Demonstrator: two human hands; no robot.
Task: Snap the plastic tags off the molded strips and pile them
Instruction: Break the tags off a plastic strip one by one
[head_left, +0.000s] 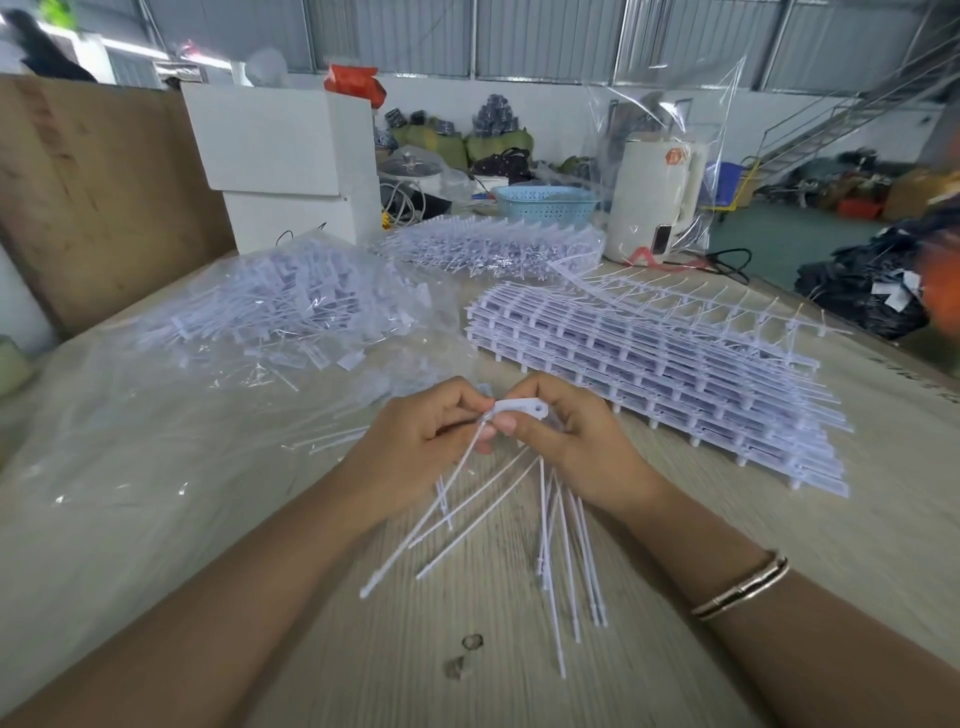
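Both hands meet over the table: the left hand (415, 441) and right hand (566, 441) pinch one white tag (522, 407) between them. It looks light and bendy, with thin floppy tails (550, 540). Best to hold the flat stiff head, not the tails.

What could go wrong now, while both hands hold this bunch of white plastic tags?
The thin tails of the white plastic tags fan out loosely below the left hand and right hand, so some may slip out or tangle. The clear plastic sheet under the pile of loose tags could slide.

A blue basket (545, 203) stands beside a white kettle (652, 200).
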